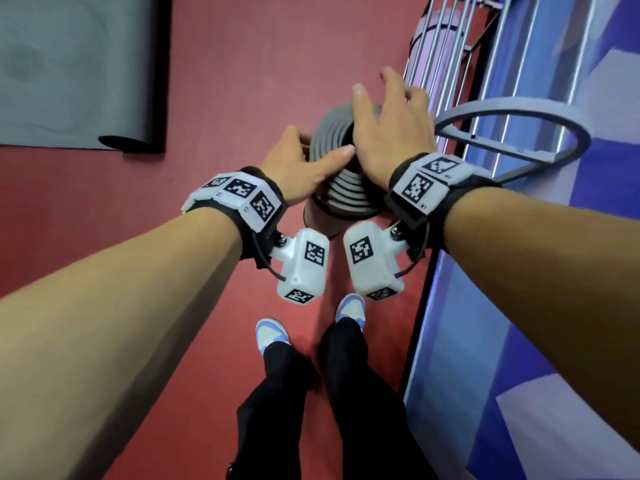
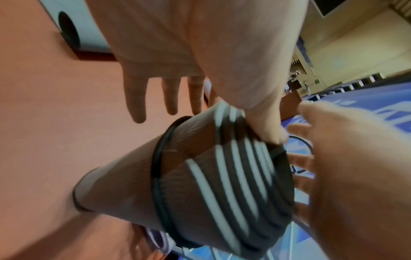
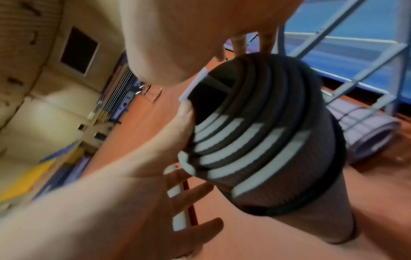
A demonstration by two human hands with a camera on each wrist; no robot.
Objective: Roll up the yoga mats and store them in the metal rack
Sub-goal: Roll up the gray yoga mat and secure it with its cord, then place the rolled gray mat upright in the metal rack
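Standing upright on the red floor (image 1: 242, 81) just left of the metal rack (image 1: 512, 133), the rolled grey mat (image 1: 332, 133) has telescoped at its top, with the left hand (image 1: 294, 164) and right hand (image 1: 391, 133) laid on it, fingers straight and gripping nothing. It looks light, soft and springy, so I would clasp the body near its black strap (image 2: 156, 168). A purple rolled mat (image 1: 429, 53) already lies inside the rack, and another grey mat (image 1: 79, 71) is flat, far left.

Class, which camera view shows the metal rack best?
The head view: the metal rack shows its bars and its ring beside the rolled grey mat. The right wrist view catches only blurred frame bars; the left wrist view shows almost nothing of it.
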